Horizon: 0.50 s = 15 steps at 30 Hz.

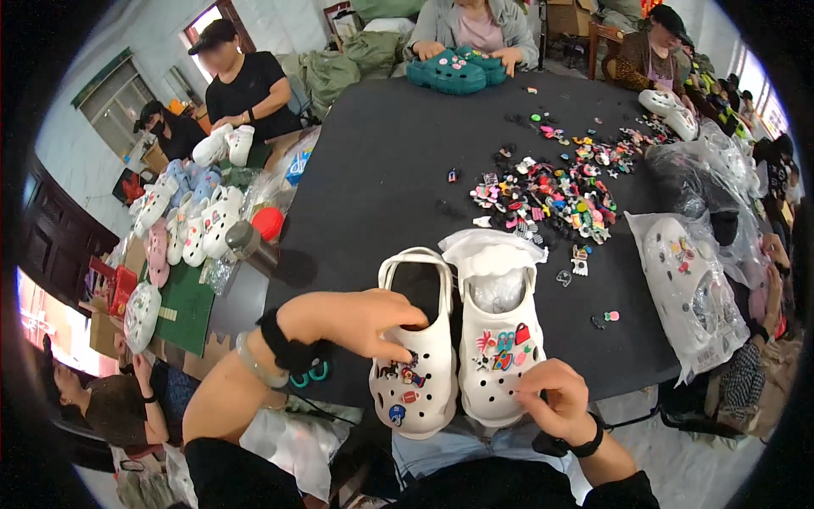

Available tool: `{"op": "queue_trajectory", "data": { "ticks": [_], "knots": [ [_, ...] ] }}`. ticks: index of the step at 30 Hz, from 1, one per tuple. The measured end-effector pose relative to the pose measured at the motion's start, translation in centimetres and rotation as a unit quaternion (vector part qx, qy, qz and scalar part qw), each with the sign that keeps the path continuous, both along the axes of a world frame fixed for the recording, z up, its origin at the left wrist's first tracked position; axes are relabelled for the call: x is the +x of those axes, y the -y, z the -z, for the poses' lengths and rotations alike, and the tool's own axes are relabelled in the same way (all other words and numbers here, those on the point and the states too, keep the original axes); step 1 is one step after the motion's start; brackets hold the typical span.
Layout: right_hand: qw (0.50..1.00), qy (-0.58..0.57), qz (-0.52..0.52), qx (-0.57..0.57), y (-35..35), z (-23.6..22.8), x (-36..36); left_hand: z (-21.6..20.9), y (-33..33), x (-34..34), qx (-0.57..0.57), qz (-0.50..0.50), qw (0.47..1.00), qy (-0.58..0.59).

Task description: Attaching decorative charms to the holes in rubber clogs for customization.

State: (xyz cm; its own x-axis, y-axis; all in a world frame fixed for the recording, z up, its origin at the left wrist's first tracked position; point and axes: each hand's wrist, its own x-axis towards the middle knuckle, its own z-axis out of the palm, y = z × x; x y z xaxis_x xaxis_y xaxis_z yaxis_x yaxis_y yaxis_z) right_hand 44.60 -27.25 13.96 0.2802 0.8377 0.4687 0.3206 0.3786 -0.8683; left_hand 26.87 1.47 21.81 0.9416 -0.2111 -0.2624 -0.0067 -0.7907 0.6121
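Two white clogs stand side by side at the near edge of the black table, toes toward me. The left clog (415, 394) carries several charms, among them a football and a blue helmet. My left hand (360, 324) grips its upper, fingers inside the opening and thumb outside near the top charms. On the right clog (492, 382) sit several charms, including a red bag and blue flip-flops; clear wrapping fills its opening, and white wrapping covers its heel. My right hand (555, 394) is closed beside that clog's toe, fingers curled; whatever they hold is hidden.
Loose charms (551, 199) lie in a wide heap on the table (381, 170). A bagged pair of white clogs (678, 271) rests at right. Opposite, a person handles green clogs (454, 72). At left, a metal flask (250, 242) stands near more clogs (222, 220). Other people work around.
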Motion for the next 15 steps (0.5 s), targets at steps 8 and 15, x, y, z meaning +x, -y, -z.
{"op": "queue_trajectory", "data": {
  "ticks": [8, 15],
  "knots": [
    [0.986, 0.039, 0.14, -0.077, 2.6, 2.0, 3.5, -1.9, 4.1, 1.5, -0.055, -0.201, 0.976, -0.068],
    [0.979, -0.009, 0.146, -0.14, 2.8, 2.8, 4.2, -2.5, 5.6, 3.1, -0.087, -0.238, 0.959, -0.128]
  ]
}}
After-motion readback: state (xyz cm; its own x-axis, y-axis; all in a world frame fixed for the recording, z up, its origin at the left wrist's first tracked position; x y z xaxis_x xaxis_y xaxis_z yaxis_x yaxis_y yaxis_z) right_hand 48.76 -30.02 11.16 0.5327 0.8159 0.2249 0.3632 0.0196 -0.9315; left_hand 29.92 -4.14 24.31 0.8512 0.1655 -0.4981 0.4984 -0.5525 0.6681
